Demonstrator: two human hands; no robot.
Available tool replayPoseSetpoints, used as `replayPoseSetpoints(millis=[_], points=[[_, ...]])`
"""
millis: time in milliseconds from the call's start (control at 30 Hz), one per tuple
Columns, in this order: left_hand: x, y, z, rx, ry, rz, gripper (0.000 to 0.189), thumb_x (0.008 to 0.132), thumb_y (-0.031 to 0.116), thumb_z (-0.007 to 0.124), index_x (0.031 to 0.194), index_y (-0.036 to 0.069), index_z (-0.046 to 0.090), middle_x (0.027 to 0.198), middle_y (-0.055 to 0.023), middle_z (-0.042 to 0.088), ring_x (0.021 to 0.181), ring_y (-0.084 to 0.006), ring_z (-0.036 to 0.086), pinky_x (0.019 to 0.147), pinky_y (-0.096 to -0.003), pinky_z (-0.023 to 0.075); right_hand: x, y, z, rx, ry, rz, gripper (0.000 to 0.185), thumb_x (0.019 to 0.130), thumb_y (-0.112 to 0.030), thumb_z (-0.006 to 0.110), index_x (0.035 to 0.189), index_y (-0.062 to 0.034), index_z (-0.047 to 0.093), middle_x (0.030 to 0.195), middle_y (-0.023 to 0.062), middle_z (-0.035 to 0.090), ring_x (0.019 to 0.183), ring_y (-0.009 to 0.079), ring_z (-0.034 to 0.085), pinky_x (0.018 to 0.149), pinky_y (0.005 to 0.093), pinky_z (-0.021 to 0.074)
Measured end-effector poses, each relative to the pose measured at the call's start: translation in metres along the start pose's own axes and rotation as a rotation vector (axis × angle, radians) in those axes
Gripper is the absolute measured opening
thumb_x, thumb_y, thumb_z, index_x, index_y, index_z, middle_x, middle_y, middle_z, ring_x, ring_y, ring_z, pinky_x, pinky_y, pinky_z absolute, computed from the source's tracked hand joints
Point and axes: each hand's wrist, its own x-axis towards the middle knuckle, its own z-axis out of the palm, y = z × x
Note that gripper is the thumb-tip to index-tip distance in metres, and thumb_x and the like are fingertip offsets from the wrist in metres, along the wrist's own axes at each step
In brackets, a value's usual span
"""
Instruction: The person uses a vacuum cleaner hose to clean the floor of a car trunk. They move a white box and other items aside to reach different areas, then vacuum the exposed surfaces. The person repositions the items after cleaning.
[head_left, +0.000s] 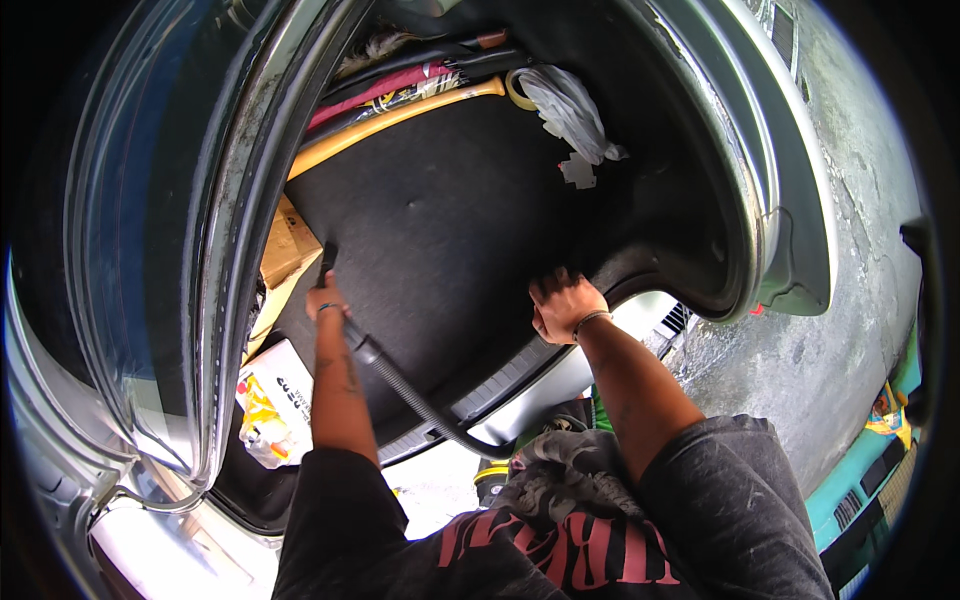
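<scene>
My left hand (328, 300) is closed around the black handle of a vacuum cleaner hose. Its dark nozzle (328, 255) touches or hovers just above the black trunk floor (427, 217) of a car, close to a cardboard box (289, 244). From below that hand the ribbed grey hose (409, 390) curves over the trunk sill (510, 375) toward my body. My right hand (566, 306) rests with bent fingers at the trunk's near right edge; its palm side is hidden, so whether it grips anything does not show.
Along the trunk's far side lie a wooden baseball bat (405, 116) and a dark red folded item (375, 90). A tape roll (519, 90) and grey plastic bag (566, 109) sit beyond. At left stands a white box (281, 397) with a plastic bag. The raised lid (795, 225) borders the right.
</scene>
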Motion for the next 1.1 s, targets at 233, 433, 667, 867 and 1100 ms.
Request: replayPoseSetpoints(millis=[233, 433, 667, 867, 1100], points=[[-0.226, 0.114, 0.084, 0.256, -0.088, 0.522, 0.058, 0.104, 0.058, 0.062, 0.124, 0.004, 0.064, 0.105, -0.0278, 0.078, 0.104, -0.0480, 0.075, 0.089, -0.0560, 0.0617, 0.000, -0.002, -0.005, 0.009, -0.025, 0.001, 0.040, 0.089, -0.035, 0.067, 0.118, -0.0060, 0.068, 0.113, 0.0126, 0.071, 0.114, 0.0324, 0.064, 0.092, 0.0473, 0.0571], [-0.298, 0.098, 0.085, 0.196, -0.370, 0.514, 0.057, 0.105, 0.057, 0.059, 0.124, 0.004, 0.065, 0.108, -0.0293, 0.076, 0.107, -0.0482, 0.073, 0.091, -0.0582, 0.0597, 0.002, 0.000, -0.003, -0.030, -0.021, -0.013, 0.041, 0.090, -0.037, 0.066, 0.117, -0.0070, 0.067, 0.112, 0.0139, 0.071, 0.112, 0.0336, 0.065, 0.087, 0.0481, 0.0588], [-0.272, -0.124, 0.018, 0.283, -0.178, -0.128, 0.060, 0.102, 0.063, 0.060, 0.124, 0.008, 0.069, 0.119, -0.0221, 0.078, 0.116, -0.0419, 0.074, 0.097, -0.0526, 0.0595, 0.002, -0.007, -0.005, -0.138, 0.036, -0.075, 0.026, 0.091, -0.032, 0.063, 0.104, -0.0098, 0.068, 0.106, 0.0125, 0.072, 0.105, 0.0344, 0.068, 0.084, 0.0487, 0.0594], [-0.298, -0.356, -0.030, -0.096, 0.182, -0.562, 0.069, 0.100, 0.068, 0.060, 0.116, 0.002, 0.071, 0.112, -0.0294, 0.076, 0.111, -0.0489, 0.072, 0.095, -0.0568, 0.0566, 0.004, -0.013, -0.003, -0.227, -0.028, -0.051, 0.024, 0.092, -0.034, 0.064, 0.096, -0.0107, 0.070, 0.107, 0.0113, 0.073, 0.109, 0.0333, 0.068, 0.087, 0.0487, 0.0616], [-0.313, -0.455, 0.026, -0.202, 0.486, -0.447, 0.059, 0.102, 0.066, 0.059, 0.106, 0.007, 0.063, 0.083, -0.0272, 0.074, 0.082, -0.0523, 0.072, 0.069, -0.0615, 0.0564, 0.000, -0.008, 0.005, -0.316, 0.043, -0.090, 0.027, 0.097, -0.035, 0.059, 0.098, -0.0116, 0.072, 0.109, 0.0117, 0.075, 0.112, 0.0359, 0.069, 0.091, 0.0509, 0.0603]])
